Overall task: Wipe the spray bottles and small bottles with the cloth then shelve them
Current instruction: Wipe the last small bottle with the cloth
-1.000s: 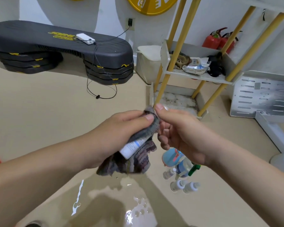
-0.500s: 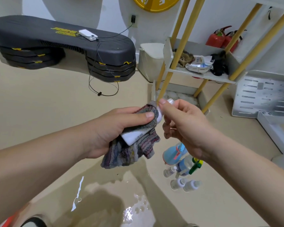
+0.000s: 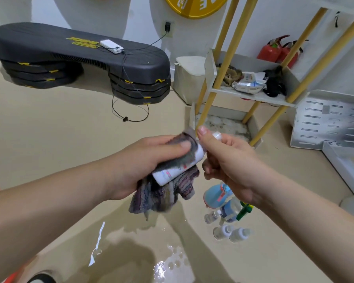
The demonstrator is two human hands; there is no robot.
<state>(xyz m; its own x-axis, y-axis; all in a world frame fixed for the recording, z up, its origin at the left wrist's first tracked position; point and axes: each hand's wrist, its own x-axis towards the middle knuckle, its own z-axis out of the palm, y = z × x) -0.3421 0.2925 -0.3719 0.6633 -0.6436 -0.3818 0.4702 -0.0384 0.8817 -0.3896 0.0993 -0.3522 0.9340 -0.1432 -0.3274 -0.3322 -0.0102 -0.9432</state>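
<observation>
Glossy beige floor (image 3: pixel 70 139) by yellow-legged shelf (image 3: pixel 253 97); left hand (image 3: pixel 143 164) clamps cloth (image 3: pixel 161 195), right hand (image 3: pixel 229 160) pinches bottle (image 3: pixel 172 172).

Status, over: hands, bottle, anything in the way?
Left hand grips striped cloth round white bottle. Right hand pinches bottle's top. Spray bottles, small bottles on floor beneath. Nothing between hands and shelf rack.

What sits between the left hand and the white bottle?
The striped cloth: in the head view, the left hand grips the white bottle through it; the right hand holds its cap.
</observation>
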